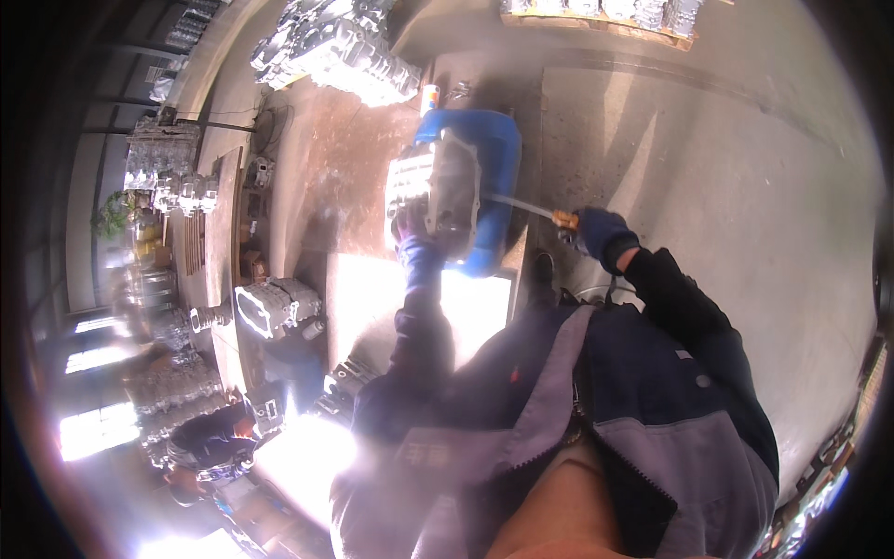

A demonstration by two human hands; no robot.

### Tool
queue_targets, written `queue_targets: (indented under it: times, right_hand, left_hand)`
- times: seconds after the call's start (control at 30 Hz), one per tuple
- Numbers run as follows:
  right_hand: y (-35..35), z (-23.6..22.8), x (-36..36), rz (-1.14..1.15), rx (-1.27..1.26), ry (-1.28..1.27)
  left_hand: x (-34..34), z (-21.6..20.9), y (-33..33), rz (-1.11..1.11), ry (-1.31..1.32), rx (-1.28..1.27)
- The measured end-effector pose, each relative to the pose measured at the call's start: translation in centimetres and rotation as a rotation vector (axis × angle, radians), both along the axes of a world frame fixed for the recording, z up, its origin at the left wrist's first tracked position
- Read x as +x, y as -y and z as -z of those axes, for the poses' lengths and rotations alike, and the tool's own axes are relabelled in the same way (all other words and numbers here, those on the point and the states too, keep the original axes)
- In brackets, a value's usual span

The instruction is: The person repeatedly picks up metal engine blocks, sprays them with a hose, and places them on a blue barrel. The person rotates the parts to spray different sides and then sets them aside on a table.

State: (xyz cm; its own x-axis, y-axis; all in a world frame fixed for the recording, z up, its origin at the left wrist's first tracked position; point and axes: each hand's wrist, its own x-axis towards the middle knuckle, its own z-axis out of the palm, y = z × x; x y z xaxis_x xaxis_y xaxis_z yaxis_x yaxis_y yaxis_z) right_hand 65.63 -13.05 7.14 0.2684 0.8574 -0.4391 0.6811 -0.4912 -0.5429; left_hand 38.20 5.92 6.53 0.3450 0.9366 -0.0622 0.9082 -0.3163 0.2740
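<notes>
A silvery cast-metal gearbox housing (456, 191) rests on a blue plastic drum (503, 154), its open side facing right. My left hand (416, 244), gloved and washed out by glare, grips the near left edge of the housing; part of its fingers is hard to make out. In a dark blue glove, my right hand (601, 237) is closed round an air blow gun (565, 220) with an orange body. Its long thin metal tube points left, the tip at the housing's open side. A thin hose loops below that wrist.
More metal castings (340, 56) are piled at the far left, and others sit on a pallet (596, 20) at the back. A small spray can (429, 99) stands behind the drum. Another housing (277, 307) is at the left, with a person (209, 438) bending beyond it.
</notes>
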Motion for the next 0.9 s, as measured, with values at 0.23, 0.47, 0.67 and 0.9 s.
queue_targets:
  times: [0.23, 0.47, 0.67, 0.9]
  right_hand:
    - [-1.4, -4.2, -0.6, 0.208, 0.039, -0.055]
    - [-0.6, -6.5, -1.3, -0.38, 0.139, -0.122]
    - [-2.9, -5.4, -1.5, -0.046, 0.256, -0.019]
    - [-3.1, -6.6, -2.6, -0.173, 0.115, -0.491]
  left_hand:
    - [-0.6, -0.9, -0.5, 0.007, 0.365, -0.035]
    - [-2.2, -0.5, -2.5, 0.032, 0.631, -0.109]
    - [-6.1, -2.4, -4.2, 0.01, 0.861, -0.35]
    - [-6.9, -2.7, -4.8, -0.079, 0.768, -0.385]
